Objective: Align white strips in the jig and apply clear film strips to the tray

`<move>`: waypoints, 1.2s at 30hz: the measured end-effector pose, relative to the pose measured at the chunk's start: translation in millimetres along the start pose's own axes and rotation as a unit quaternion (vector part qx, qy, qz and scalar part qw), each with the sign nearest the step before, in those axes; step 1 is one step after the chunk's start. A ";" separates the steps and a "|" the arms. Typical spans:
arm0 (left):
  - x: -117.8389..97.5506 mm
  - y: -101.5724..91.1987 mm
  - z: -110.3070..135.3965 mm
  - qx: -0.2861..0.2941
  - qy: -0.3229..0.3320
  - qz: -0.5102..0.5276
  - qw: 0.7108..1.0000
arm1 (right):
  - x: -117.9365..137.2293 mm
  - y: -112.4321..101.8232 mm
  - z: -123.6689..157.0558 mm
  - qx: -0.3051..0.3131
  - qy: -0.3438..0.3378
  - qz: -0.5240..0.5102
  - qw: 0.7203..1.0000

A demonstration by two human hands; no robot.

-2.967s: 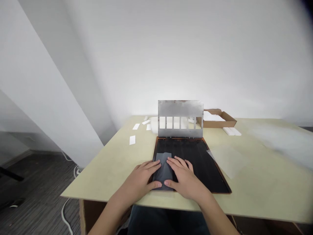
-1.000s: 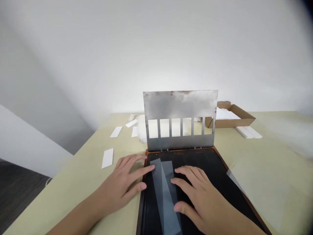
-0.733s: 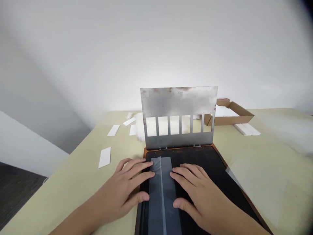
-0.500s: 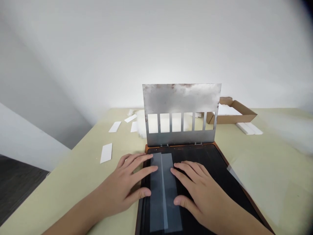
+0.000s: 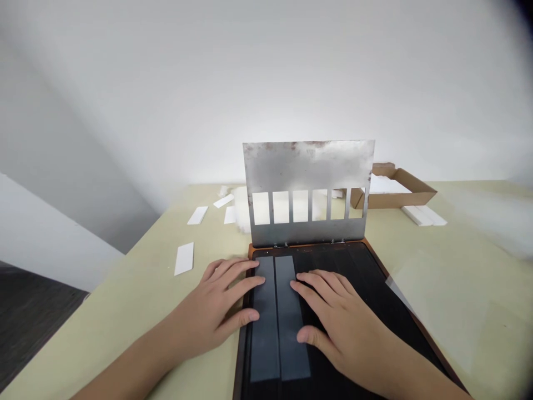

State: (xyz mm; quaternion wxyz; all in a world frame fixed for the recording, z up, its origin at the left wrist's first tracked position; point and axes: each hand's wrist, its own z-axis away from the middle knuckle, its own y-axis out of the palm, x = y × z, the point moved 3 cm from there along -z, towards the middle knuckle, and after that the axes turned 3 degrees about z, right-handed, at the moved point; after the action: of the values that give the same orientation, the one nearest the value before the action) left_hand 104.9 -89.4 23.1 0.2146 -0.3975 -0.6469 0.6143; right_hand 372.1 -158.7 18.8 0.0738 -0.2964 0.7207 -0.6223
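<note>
Both hands lay open and flat, not gripping anything. The left hand (image 5: 208,311) rested mostly to the left of the two dark strips, with its fingertips on the left strip (image 5: 265,328). The right hand (image 5: 337,322) had its fingertips and thumb on the right strip (image 5: 290,339). Both strips were see-through grey, lay side by side and nearly parallel with a thin gap between them, and sat on the left part of a black tray (image 5: 333,258) with an orange-brown rim. An upright metal plate (image 5: 308,166) with six rectangular windows stood hinged to the tray's far edge. The tray sat on a pale table (image 5: 125,289). White cards (image 5: 184,258) lay at the left of the table, beside a white fluffy pile (image 5: 239,208) behind the plate. A cardboard box lid (image 5: 400,194) and white bars (image 5: 420,216) were at upper right, and a clear plastic sheet (image 5: 441,311) lay at lower right, touching the tray's edge.
</note>
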 end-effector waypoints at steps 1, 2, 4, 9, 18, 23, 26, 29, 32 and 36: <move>0.1 0.2 -0.2 0.000 0.001 -0.003 1.000 | 0.3 0.1 0.3 -0.003 -0.001 0.002 1.000; 0.2 0.4 -0.4 0.000 0.001 -0.005 1.000 | 0.5 0.3 0.4 -0.005 -0.003 0.006 1.000; 0.7 1.0 -0.8 0.002 -0.001 -0.006 1.000 | 0.5 1.0 0.4 -0.009 -0.003 0.013 1.000; 1.2 1.2 -1.0 0.009 -0.003 -0.010 1.000 | 0.1 2.5 -0.9 -0.005 -0.001 0.017 1.000; 2.7 0.9 -0.7 0.008 0.000 0.006 1.000 | 0.9 0.5 -0.3 0.004 0.004 0.013 1.000; 1.5 0.2 -0.8 0.006 -0.003 0.019 1.000 | 0.8 1.9 -1.5 0.000 -0.001 0.005 1.000; 1.3 -0.4 -1.1 0.000 -0.009 0.025 1.000 | 0.6 2.3 -1.0 0.002 -0.001 0.002 1.000; 1.5 -0.2 -1.2 -0.002 -0.014 0.017 1.000 | 0.0 1.6 -0.6 0.004 -0.001 -0.003 1.000; 1.4 -0.1 -1.3 -0.005 -0.010 0.011 1.000 | -0.3 0.4 -1.2 0.003 0.001 -0.008 1.000; 1.3 -0.1 -1.3 -0.005 -0.010 0.009 1.000 | 0.6 -1.3 -1.4 0.003 0.003 -0.009 1.000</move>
State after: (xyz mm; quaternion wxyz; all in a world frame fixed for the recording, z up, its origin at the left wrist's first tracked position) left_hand 105.1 -87.5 23.1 0.2006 -0.3981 -0.6489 0.6166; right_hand 371.4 -157.9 20.5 0.0667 -0.3008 0.7161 -0.6263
